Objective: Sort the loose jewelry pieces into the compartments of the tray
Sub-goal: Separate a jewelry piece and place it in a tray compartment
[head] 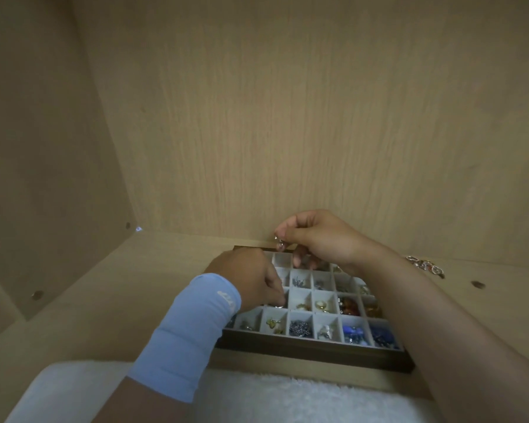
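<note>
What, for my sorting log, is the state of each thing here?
tray: flat on shelf, many compartments filled
right hand: raised, pinches small piece
small piece: hanging above tray's far edge
left hand: fingertips in a compartment, grip unclear
loose pile: on shelf beside tray, unsorted

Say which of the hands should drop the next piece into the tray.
Probably right. The right hand pinches a small piece above the far row of the tray; the left hand reaches down into a nearer compartment.

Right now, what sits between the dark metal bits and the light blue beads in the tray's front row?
A compartment of pale silvery pieces, in the head view.
</note>
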`<state>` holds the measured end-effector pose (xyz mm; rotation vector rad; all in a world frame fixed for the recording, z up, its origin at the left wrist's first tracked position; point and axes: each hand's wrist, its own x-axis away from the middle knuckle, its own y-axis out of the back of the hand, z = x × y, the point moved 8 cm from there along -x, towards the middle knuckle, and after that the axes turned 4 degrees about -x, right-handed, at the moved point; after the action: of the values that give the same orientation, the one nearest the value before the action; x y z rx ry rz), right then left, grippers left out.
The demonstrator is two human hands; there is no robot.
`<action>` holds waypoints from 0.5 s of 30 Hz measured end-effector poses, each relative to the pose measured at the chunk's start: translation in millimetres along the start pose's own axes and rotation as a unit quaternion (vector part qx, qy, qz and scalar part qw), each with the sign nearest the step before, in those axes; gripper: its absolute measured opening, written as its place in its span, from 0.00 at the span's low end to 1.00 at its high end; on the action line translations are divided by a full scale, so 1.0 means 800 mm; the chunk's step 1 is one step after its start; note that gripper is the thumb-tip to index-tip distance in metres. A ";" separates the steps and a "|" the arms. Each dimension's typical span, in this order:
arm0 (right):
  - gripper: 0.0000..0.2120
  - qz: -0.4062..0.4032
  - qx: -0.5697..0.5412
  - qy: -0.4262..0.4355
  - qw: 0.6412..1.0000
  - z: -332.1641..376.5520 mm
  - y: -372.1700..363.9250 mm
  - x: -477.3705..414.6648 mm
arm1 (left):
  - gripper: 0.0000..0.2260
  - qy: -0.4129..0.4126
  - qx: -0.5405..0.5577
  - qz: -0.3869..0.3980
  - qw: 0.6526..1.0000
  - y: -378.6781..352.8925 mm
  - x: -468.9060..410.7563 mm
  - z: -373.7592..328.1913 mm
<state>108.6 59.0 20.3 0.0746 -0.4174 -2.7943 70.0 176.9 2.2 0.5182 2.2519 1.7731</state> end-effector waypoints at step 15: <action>0.06 0.161 0.092 -0.006 0.983 0.010 -0.051 0.016 | 0.05 0.048 0.131 -0.029 0.990 0.031 0.062 0.078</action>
<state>83.2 94.2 15.5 0.0296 -0.6291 -2.4354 52.3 258.1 13.0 0.4179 2.5561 1.5141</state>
